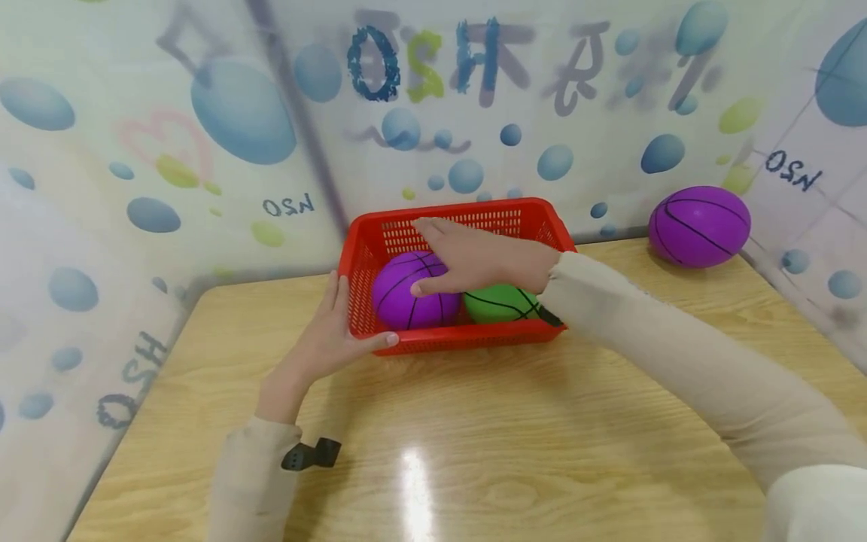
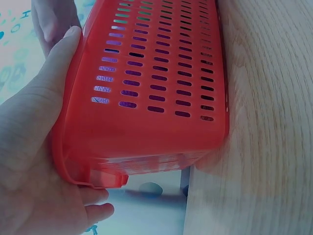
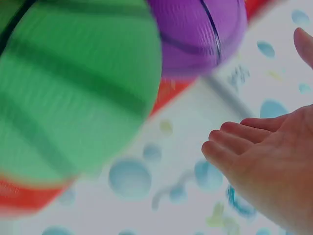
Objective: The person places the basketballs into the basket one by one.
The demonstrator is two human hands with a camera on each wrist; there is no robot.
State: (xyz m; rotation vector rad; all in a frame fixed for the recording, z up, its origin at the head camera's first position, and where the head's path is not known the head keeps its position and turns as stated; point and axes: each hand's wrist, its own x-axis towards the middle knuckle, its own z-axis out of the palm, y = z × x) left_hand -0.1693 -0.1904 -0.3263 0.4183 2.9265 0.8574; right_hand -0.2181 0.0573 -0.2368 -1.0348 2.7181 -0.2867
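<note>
A red plastic basket (image 1: 467, 336) with slotted walls stands on the table by the back wall. In it lie a purple ball (image 1: 406, 297) with black lines on the left and a green ball (image 1: 501, 305) on the right. My left hand (image 1: 332, 324) rests against the basket's front left corner, fingers along the left side and thumb on the front rim. Over the balls hovers my right hand (image 1: 467, 256), fingers extended and holding nothing. In the right wrist view its palm (image 3: 274, 166) is apart from the green ball (image 3: 83, 93).
Another purple ball (image 1: 700, 226) sits at the table's back right corner. The wooden table (image 1: 515, 436) meets a wall covering (image 1: 325, 143) printed with blue and yellow-green drops. A black band with a small device (image 1: 311, 455) is on the left wrist.
</note>
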